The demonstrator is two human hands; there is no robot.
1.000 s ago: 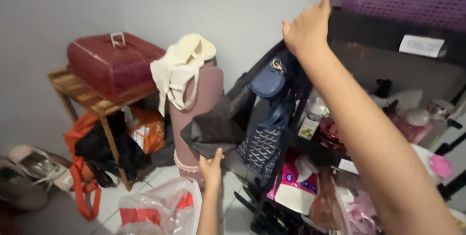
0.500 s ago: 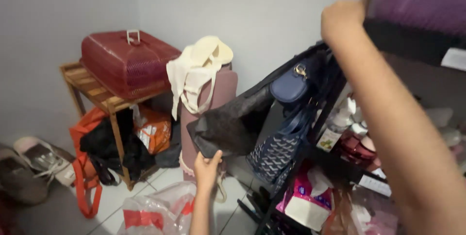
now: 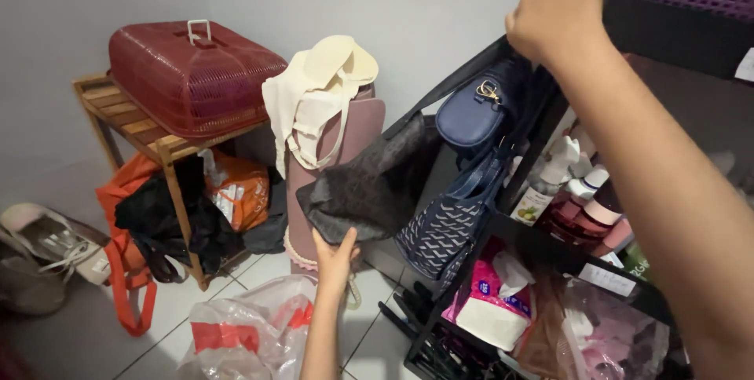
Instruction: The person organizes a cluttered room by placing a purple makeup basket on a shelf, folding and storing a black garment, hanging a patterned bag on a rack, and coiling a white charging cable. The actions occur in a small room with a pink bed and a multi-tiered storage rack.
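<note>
Item: dark grey fabric bag [image 3: 377, 188], slung from the black rack [image 3: 550, 239] corner, bottom edge pinched in our left hand [image 3: 336, 258]. Our right hand [image 3: 554, 15] is curled at the rack top; what it grips we cannot tell. Adjacent: navy purse [image 3: 471, 113], patterned tote [image 3: 444, 227], mauve rolled mat [image 3: 334, 144]. Risk: tugging could unhook neighbouring bags or topple the bottles [image 3: 550, 184].

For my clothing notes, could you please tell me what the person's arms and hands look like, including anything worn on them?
Both forearms are bare, with no sleeve in view. The left hand and the right hand wear no gloves, and no rings, watch or bracelet are visible. The fingernails look short and unpainted.
</note>
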